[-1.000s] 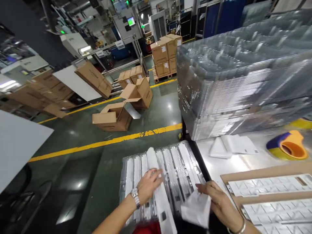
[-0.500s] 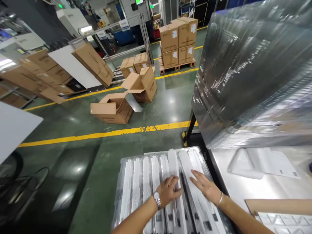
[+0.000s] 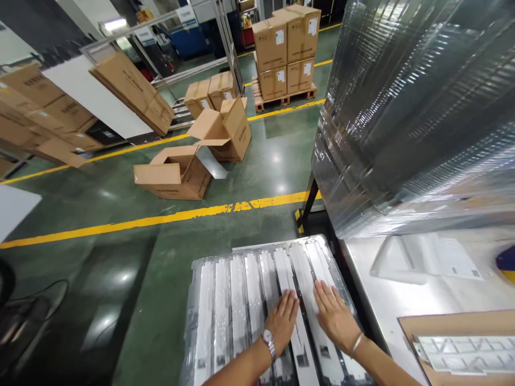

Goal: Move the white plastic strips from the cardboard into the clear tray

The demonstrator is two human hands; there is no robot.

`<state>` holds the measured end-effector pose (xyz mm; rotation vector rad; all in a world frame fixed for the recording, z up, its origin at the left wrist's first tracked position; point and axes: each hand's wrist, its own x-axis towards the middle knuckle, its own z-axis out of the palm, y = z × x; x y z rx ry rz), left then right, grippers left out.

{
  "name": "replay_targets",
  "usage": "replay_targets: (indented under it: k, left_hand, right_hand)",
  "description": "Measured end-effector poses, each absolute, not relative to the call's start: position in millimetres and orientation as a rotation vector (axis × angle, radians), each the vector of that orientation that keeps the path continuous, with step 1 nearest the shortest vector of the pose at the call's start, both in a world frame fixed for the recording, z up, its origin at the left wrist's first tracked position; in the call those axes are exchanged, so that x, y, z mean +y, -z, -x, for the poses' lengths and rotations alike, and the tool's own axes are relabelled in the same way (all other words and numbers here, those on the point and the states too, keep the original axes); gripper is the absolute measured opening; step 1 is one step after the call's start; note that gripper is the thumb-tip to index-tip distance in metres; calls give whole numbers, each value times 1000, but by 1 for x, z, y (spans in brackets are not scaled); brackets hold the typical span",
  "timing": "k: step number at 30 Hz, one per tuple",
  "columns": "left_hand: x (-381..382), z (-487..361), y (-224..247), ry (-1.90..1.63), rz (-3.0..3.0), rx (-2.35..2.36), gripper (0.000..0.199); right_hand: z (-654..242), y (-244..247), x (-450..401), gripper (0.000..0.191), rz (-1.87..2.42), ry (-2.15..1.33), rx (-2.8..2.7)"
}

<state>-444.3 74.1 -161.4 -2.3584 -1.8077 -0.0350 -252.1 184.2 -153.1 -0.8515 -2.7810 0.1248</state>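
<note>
Long white strips (image 3: 238, 289) lie side by side in a clear plastic tray (image 3: 195, 276) at the bottom centre, several of them with small dark marks near their lower ends. My left hand (image 3: 282, 317), with a watch at the wrist, rests flat on a strip right of the tray's middle, fingers outstretched. Flat across the strips farther right is my right hand (image 3: 335, 315), a thin bracelet on its wrist and its fingers slightly spread. Neither hand is wrapped round anything. Dark gaps show between the strips beside the hands.
A film-wrapped stack (image 3: 402, 134) rises at the right above a metal table (image 3: 374, 300), which bears plastic bags (image 3: 426, 260) and a cardboard piece (image 3: 410, 327) with white ribbed parts. Open cartons (image 3: 177, 177) stand on the green floor. Farther back, stacked boxes (image 3: 271, 48) sit on a pallet.
Both hands have come down flat onto the strips. The strips beneath them, tilted and overlapping before, now lie straighter in the tray. The camera view has shifted slightly.
</note>
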Motion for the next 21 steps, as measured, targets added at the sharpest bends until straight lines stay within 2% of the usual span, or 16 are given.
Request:
replay_targets:
  k: [3, 6, 9, 13, 18, 21]
  left_hand:
    - [61, 443, 172, -34, 2338, -1832, 49]
    - [57, 438, 180, -76, 2303, -1897, 50]
    - [62, 434, 186, -86, 2298, -1975, 47]
    - [65, 435, 185, -140, 2374, -2097, 51]
    - [64, 425, 150, -36, 2362, -2326, 73]
    - [75, 392, 117, 322, 2378, -2438, 64]
  right_hand:
    - [262, 161, 172, 85, 1019, -41, -2784]
    - [270, 169, 167, 91, 1096, 33, -2784]
    - [269, 164, 165, 81, 1119, -12, -2733]
    - [247, 131, 152, 43, 1085, -101, -2608]
    - [167, 78, 118, 45, 1399, -310, -2257]
    - [89, 62, 97, 49, 1809, -151, -1956]
